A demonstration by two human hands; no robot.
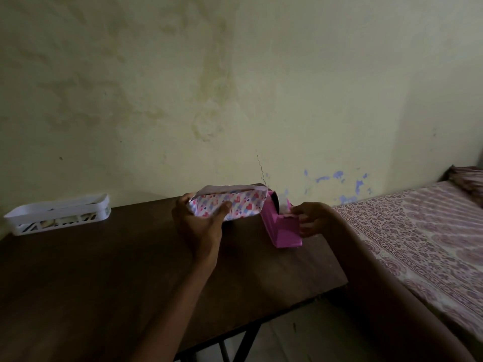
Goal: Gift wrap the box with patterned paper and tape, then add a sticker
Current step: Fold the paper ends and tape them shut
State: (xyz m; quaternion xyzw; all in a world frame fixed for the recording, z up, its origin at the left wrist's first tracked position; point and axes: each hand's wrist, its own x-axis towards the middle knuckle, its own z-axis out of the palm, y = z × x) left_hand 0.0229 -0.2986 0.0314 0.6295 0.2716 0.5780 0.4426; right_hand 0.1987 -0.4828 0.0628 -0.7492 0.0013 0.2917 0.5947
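A box wrapped in heart-patterned paper (240, 205) stands near the far edge of the dark wooden table (104, 270); loose white paper flaps stick up along its top. My left hand (198, 220) grips its left end, thumb across the front face. Right beside the box sits a pink tape dispenser (281, 226). My right hand (311, 218) is at the dispenser's cutter end, fingertips pinching at the tape there; the tape itself is too small to make out.
A white plastic basket (57, 214) with small items sits at the table's far left by the wall. A bed with a patterned sheet (418, 244) runs along the right side, close to the table edge. The table's folding legs (245, 340) show below.
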